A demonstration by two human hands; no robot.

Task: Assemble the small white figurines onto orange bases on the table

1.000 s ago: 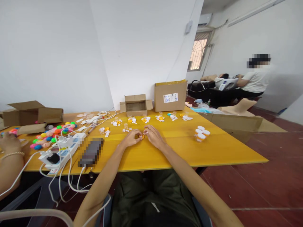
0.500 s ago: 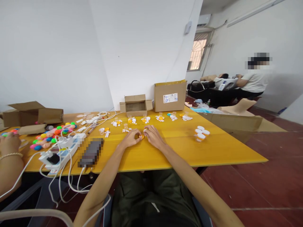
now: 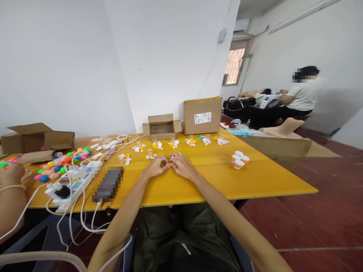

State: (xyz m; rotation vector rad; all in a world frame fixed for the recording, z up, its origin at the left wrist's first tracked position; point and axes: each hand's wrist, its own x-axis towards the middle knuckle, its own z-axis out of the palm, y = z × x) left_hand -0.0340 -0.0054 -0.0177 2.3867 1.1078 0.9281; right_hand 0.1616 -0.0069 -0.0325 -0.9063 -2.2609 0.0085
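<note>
My left hand (image 3: 156, 166) and my right hand (image 3: 182, 166) meet low over the table (image 3: 215, 181), fingertips close together. Thumb and fingers of both are closed around a small orange-and-white plastic piece (image 3: 168, 164), mostly hidden by the fingers. Just beyond the left hand lie white plastic bits and a clear cup (image 3: 149, 152). Further back runs a row of small heaps, with white parts (image 3: 128, 161), orange discs (image 3: 192, 142) and clear cups. To the right of my right hand stands a cluster of white-lidded little tubs (image 3: 239, 158), orange inside.
A power strip (image 3: 82, 181) with cables and a phone (image 3: 108, 184) lie left. Coloured balls (image 3: 61, 162) and cardboard boxes (image 3: 161, 130) are further back. Another person's hand (image 3: 11, 172) holds something green at far left. A person (image 3: 302, 92) sits at back right.
My hands have drawn slightly closer together, and the orange disc between them shows less. The neighbour's hand at far left has lifted a green thing. The view has shifted slightly.
</note>
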